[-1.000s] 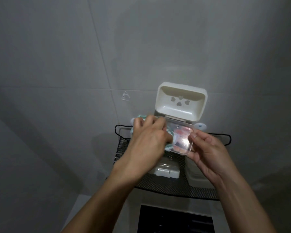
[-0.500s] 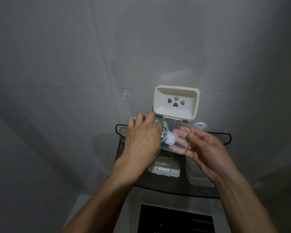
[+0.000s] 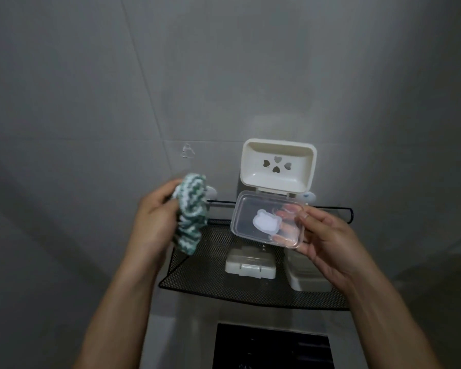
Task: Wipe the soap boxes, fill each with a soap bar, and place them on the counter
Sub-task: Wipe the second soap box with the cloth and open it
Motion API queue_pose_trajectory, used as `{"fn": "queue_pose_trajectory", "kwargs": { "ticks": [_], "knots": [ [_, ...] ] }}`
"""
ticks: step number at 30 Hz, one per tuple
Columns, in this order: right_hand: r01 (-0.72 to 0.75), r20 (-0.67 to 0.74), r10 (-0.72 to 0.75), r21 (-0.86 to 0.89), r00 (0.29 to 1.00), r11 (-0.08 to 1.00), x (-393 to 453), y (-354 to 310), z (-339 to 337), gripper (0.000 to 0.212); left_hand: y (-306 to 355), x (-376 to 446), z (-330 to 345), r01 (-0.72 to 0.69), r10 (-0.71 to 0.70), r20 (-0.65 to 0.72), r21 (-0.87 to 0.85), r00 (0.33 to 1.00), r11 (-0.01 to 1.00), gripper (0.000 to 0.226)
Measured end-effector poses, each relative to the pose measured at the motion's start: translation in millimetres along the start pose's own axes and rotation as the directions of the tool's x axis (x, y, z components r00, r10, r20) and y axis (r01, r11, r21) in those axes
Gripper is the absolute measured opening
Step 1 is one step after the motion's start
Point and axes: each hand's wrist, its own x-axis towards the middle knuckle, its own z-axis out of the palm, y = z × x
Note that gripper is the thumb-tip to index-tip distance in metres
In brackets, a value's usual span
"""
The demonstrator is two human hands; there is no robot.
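1. Black wire mesh makes up the shelf (image 3: 197, 275) fixed to the grey tiled wall, the largest thing in play. It carries a closed cream soap box (image 3: 250, 264) near the middle and another pale box (image 3: 308, 278) to its right, partly hidden by the right forearm. Whether either holds soap cannot be told.

2. The cream lid (image 3: 278, 166) with heart-shaped cut-outs stands upright at the far side, hinged to the clear tray below it; the open soap box (image 3: 266, 222) is held in the air above the shelf, not resting on it.

3. The right hand (image 3: 328, 235) grips that box at its right end, thumb on the rim and fingers underneath, showing pink through the clear plastic. A small white bear-shaped piece (image 3: 266, 222) sits in the tray; no full soap bar is seen.

4. The left hand (image 3: 155, 222) is closed round a green-and-white knitted cloth (image 3: 190, 211), held well left of the box and not touching it.

5. Judged from this, the wiping of this box looks finished or paused. Filling looks not yet done, no box is seen on a counter, and the shelf boxes probably wait their turn. Most of the task seems left.
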Motion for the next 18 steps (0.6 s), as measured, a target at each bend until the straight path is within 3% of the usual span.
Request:
{"fn": "queue_pose_trajectory", "kwargs": {
  "ticks": [4,6,9,12,15,18],
  "knots": [
    [-0.014,0.060,0.014,-0.003,0.998,1.000,-4.2,-2.2,1.2,0.039,-23.1,11.9,-6.4,0.304,-0.320,-0.031,-0.239,0.947,0.922,0.034],
    [-0.023,0.094,0.024,-0.012,0.995,1.000,-4.6,-1.1,4.1,0.037,-35.9,11.2,4.4,0.436,-0.441,0.057,-0.308,0.896,0.846,0.030],
    [-0.036,0.103,0.042,-0.055,0.994,0.998,-2.6,3.2,8.2,0.031,-46.8,7.8,26.9,0.579,-0.516,0.263,-0.364,0.815,0.730,0.029],
    [-0.049,0.083,0.057,-0.099,0.995,0.994,-0.5,9.0,10.4,0.027,-50.6,5.7,43.9,0.707,-0.511,0.491,-0.438,0.706,0.555,0.047],
    [-0.059,0.063,0.067,-0.122,0.996,0.991,0.4,11.4,8.5,0.027,-54.3,4.3,47.7,0.783,-0.328,0.726,-0.464,0.604,0.415,0.080],
    [-0.068,0.047,0.076,-0.156,0.996,0.985,0.6,11.1,3.8,0.027,-58.8,4.9,47.2,0.736,-0.260,0.748,-0.415,0.611,0.535,0.096]
  ]
}}
